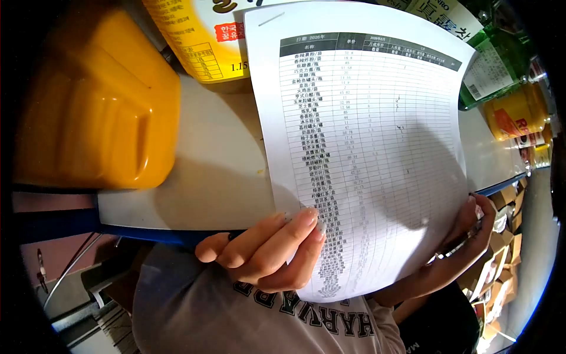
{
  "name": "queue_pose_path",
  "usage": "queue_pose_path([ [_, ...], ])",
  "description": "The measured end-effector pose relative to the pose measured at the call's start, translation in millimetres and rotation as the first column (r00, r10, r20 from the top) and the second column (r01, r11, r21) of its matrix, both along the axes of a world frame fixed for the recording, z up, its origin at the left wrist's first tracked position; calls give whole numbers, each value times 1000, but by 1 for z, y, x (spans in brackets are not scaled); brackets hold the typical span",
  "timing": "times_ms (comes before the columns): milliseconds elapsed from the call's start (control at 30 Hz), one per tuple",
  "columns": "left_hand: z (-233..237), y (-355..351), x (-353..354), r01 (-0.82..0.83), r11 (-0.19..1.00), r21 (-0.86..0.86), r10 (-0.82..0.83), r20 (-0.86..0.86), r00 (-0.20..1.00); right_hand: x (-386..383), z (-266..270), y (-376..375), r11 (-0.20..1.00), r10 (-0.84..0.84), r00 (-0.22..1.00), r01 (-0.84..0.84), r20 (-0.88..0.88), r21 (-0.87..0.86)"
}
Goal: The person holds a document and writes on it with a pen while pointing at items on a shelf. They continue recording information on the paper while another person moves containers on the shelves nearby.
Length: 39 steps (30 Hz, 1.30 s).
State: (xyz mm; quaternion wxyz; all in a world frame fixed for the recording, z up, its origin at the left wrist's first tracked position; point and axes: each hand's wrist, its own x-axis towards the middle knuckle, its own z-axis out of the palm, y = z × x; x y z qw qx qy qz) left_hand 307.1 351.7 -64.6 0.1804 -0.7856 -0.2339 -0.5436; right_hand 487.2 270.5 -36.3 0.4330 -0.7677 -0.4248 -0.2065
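Observation:
Printed sheets of paper point(371, 147), stapled at the top left corner, stand tilted before me with a table of rows and a few handwritten marks. My left hand point(271, 248) pinches their lower left edge, fingertips with decorated nails lying over the print. At the lower right edge, my right hand point(474, 221) grips the sheets, its palm partly hidden behind them. The paper curves between the two hands, and a shadow falls across its right half.
An orange plastic container point(100, 112) stands on the white tabletop point(206, 171) at the left. Behind the paper are a yellow labelled package point(203, 41), green bottles point(492, 68) and a yellow jar point(516, 112). Cardboard boxes point(501, 253) lie at the far right.

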Motion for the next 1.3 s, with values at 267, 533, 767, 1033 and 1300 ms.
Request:
queue_pose_path([
  [267, -3, 5, 11, -59, 997, 40, 51, 192, 980, 32, -16, -17, 996, -84, 996, 85, 24, -14],
  [533, -1, -3, 3, -51, 995, -82, 65, 170, 983, 22, -16, 14, 950, -177, 983, 156, 54, 272],
  [767, -12, 3, 6, -48, 999, 21, 41, 255, 966, 25, -24, 19, 928, -209, 977, 181, 52, 325],
  [1033, -11, 9, 1, 61, 992, 114, -83, 199, 976, 31, -28, 13, 940, -184, 977, 144, 106, 308],
  [1300, -3, 1, -3, 11, 1000, 20, -14, 149, 989, 33, -31, 12, 938, -178, 970, 116, 165, 327],
])
